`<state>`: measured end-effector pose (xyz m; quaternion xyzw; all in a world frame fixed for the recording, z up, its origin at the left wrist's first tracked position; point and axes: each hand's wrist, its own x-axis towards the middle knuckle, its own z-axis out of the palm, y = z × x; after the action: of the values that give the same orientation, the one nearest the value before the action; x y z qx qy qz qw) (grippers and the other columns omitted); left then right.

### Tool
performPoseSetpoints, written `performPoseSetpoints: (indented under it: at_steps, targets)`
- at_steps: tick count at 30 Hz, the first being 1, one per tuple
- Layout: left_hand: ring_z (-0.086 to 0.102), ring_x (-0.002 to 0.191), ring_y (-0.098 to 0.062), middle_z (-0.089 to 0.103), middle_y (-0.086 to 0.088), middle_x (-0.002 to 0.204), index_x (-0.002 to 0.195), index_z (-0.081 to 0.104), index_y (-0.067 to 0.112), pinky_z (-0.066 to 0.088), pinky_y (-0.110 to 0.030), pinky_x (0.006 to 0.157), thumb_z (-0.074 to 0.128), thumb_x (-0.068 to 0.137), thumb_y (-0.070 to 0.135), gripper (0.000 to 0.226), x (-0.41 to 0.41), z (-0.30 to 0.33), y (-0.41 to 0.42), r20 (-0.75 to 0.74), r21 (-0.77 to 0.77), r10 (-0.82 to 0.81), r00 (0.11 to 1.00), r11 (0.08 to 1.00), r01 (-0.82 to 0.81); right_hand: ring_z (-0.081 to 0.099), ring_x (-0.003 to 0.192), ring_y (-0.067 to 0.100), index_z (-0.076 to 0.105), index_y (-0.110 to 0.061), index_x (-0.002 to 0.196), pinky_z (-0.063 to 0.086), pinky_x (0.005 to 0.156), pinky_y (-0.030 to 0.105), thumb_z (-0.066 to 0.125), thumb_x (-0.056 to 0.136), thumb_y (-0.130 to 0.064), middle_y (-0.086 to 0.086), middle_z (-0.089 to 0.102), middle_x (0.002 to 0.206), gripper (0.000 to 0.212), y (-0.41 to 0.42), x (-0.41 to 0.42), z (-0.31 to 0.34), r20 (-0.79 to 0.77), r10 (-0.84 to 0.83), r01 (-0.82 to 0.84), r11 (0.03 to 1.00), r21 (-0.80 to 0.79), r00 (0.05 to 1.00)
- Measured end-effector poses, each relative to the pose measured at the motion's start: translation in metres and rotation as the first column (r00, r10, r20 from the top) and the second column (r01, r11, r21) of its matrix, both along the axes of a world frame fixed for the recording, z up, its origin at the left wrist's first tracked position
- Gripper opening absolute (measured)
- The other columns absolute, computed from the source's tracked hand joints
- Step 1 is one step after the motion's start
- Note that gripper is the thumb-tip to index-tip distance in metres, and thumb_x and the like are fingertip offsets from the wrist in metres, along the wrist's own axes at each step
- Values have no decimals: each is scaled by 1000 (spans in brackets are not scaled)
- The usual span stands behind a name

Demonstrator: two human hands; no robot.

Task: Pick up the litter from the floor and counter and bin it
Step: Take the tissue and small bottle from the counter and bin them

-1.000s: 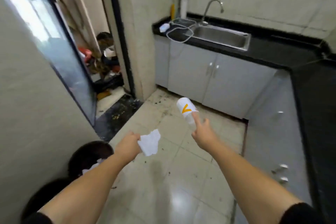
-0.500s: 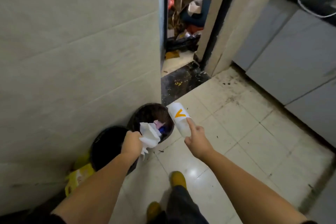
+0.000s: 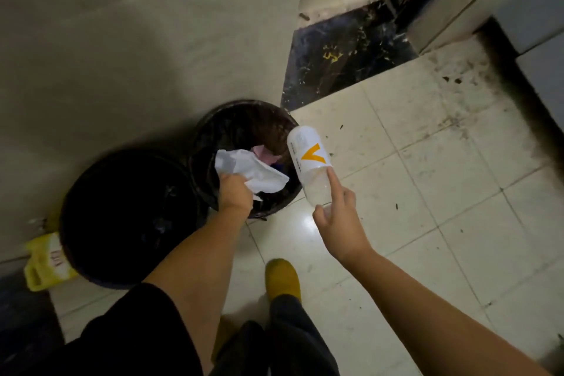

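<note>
My left hand [image 3: 235, 194] grips a crumpled white paper [image 3: 250, 172] right over the mouth of a dark round bin [image 3: 232, 125] by the wall. Pink and blue scraps lie inside that bin. My right hand [image 3: 338, 217] holds a clear plastic bottle [image 3: 309, 162] with a white label and an orange V, its base pointing up at the bin's right rim. A second, larger black bin [image 3: 128, 217] stands to the left, its inside too dark to read.
A yellow plastic bag [image 3: 45, 262] lies on the floor left of the larger bin. The tiled wall rises behind both bins. A dark, speckled threshold [image 3: 341, 52] leads to a doorway at the top. My yellow shoe [image 3: 282, 279] is on the pale floor tiles.
The view has swung from the sink and cabinets down to the bins. Both hands have come closer, the paper now over the bin's mouth and the bottle at its rim.
</note>
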<state>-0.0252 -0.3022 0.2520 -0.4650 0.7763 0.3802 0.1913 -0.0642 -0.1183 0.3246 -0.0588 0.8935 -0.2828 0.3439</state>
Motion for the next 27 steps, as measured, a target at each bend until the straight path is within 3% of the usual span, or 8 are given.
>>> performPoseSetpoints:
  at_steps: [2, 4, 8, 12, 18, 22, 24, 27]
  targets:
    - [49, 121, -41, 52, -30, 129, 99, 64, 1, 42, -37, 100, 45, 90, -6, 22, 2, -38, 3, 12, 5, 0, 1000, 1000, 0, 47, 62, 10, 2, -37, 151, 43, 59, 15, 44, 96, -11, 7, 26, 144, 74, 2, -2, -24, -8, 2, -2, 1000, 6, 1000]
    - [48, 122, -40, 51, -29, 132, 116, 60, -6, 41, -38, 102, 46, 91, -2, 30, 10, -65, 5, 39, 29, 0, 999, 1000, -2, 46, 67, 11, 2, -36, 151, 48, 71, 23, 44, 96, -10, 7, 25, 145, 74, 3, -2, -40, -21, 1, -1, 1000, 16, 1000]
    - [47, 122, -42, 33, -24, 143, 138, 40, 8, 44, -41, 104, 51, 91, 8, 49, 21, -64, 5, -17, 50, 0, 1000, 999, 1, 43, 67, 8, 3, -36, 151, 48, 73, 27, 46, 96, -11, 4, 26, 146, 74, -1, 2, -39, -39, 3, -1, 998, 61, 999]
    - [46, 124, -40, 37, -21, 140, 140, 36, 12, 45, -46, 102, 53, 91, 13, 52, 43, -21, -19, -88, 30, -34, 996, 999, 37, 47, 69, 7, 4, -36, 151, 44, 75, 22, 45, 96, -10, 7, 24, 148, 73, -28, 10, -9, -32, 69, -68, 997, 33, 997]
    - [33, 137, -32, 31, -14, 150, 148, 23, 15, 37, -44, 110, 48, 95, 26, 60, 143, 18, -62, 102, 5, -125, 987, 992, 125, 47, 113, 17, 9, -34, 151, 39, 90, 20, 47, 95, -6, 7, 21, 151, 73, -110, 41, 27, -8, 314, -314, 948, -44, 949]
    - [21, 145, -25, 28, -6, 155, 150, 20, 19, 20, -47, 120, 39, 97, 36, 58, 220, -12, -68, 345, 93, -307, 887, 951, 294, 39, 131, 33, 18, -32, 150, 41, 103, 37, 44, 94, -11, 13, 25, 150, 65, -166, 74, 3, -43, 608, -609, 793, -19, 793]
    - [12, 149, -23, 21, -4, 158, 150, 19, 20, 10, -52, 121, 34, 99, 34, 55, 245, -30, -64, 377, 136, -323, 868, 946, 293, 43, 126, 37, 19, -29, 150, 44, 99, 42, 42, 95, -13, 15, 28, 146, 62, -189, 89, -22, -20, 743, -742, 670, 39, 669]
    - [6, 150, -21, 15, -3, 160, 151, 15, 19, 6, -55, 120, 29, 101, 24, 52, 265, -48, -51, 347, 62, -287, 893, 957, 284, 45, 120, 42, 17, -24, 150, 47, 96, 48, 44, 93, -17, 21, 29, 142, 63, -216, 106, -68, 18, 897, -873, 425, 238, 442]
